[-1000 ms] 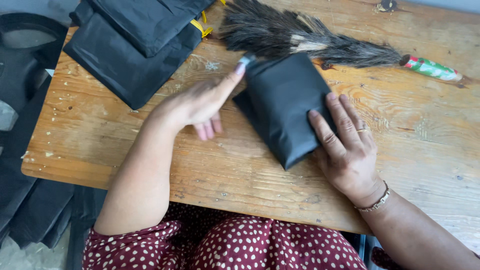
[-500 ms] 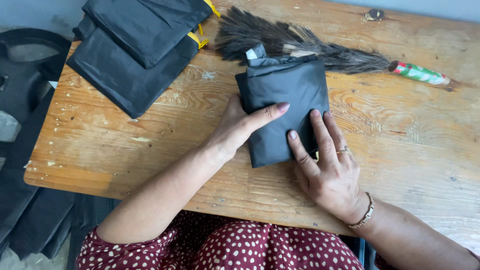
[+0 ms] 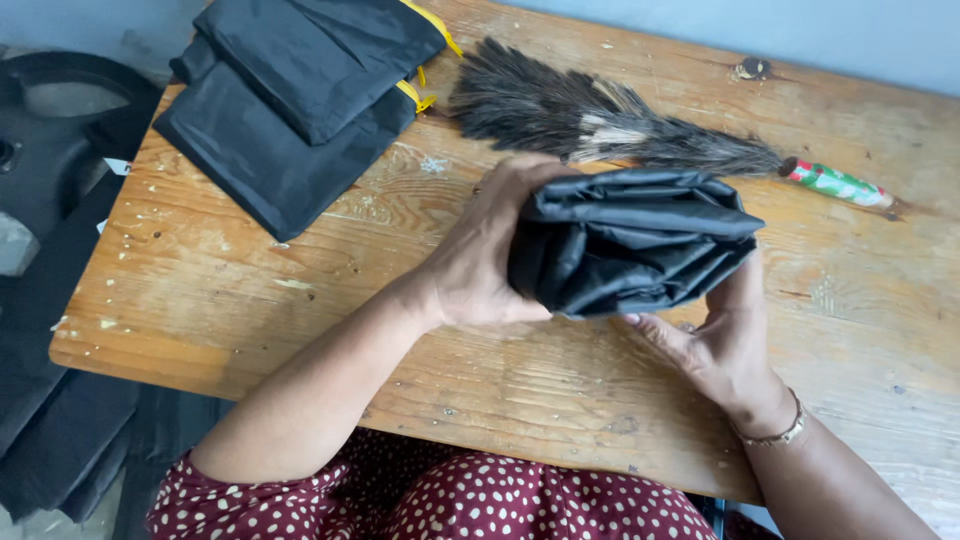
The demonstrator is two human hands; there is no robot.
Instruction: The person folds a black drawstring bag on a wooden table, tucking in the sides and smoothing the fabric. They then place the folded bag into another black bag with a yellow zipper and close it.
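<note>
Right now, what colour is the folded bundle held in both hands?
Black; the folded bundle shows best in the head view, held between both hands.

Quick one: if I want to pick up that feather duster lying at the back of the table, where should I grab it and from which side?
Probably by the green and red handle at the right end of the feather duster. It is the only rigid, slim part and lies bare on the wooden table. Come from above or from the right; the folded black bundle, held in the left hand and right hand, blocks the near side.
</note>
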